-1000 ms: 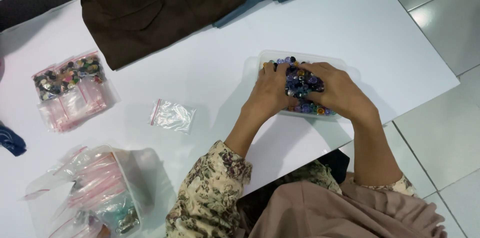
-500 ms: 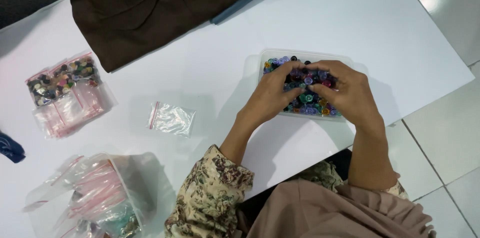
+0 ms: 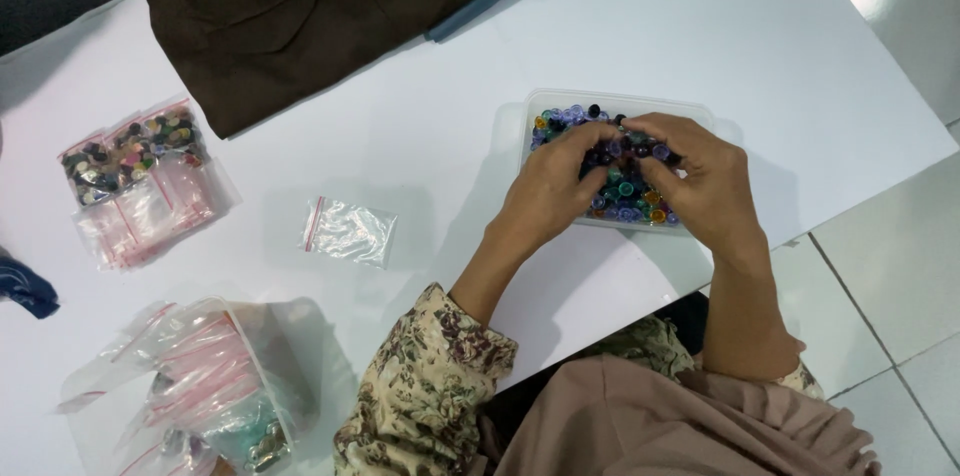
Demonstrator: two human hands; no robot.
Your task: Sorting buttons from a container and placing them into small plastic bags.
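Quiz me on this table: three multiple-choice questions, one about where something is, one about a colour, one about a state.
1. Where are both hands?
A in the clear tub of beads
B on the brown cloth
C on the floor

2. What colour is the small bag's seal strip?
A green
B red
C black

3. The small bag looks:
A full of beads
B empty
C torn in half

Answers: 1 A, left hand and right hand meet over the clear tub. 2 B, small bag has a red edge. 3 B, it lies flat, see-through.

hidden: middle of the clear plastic tray of coloured beads (image 3: 560,108) under both hands | fingertip grip: cannot tell | cut off left of tray: dark blue cloth (image 3: 25,288), bottom-edge clear bag heap (image 3: 190,386)
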